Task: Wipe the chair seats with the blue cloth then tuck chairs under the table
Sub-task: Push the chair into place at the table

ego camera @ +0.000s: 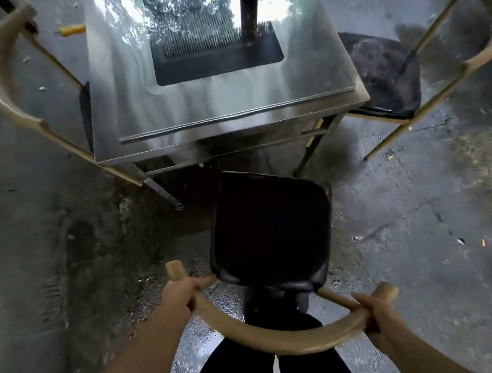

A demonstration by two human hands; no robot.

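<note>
Two hands grasp near chair (272,228) by its curved back rail: left hand (178,293), right hand (377,311). Step: tucking; next, push it straight under table (232,110). Blue cloth not visible. Side chairs: left (8,97) tucked, right (390,78) partly out. Floor (420,215): wet concrete.
</note>
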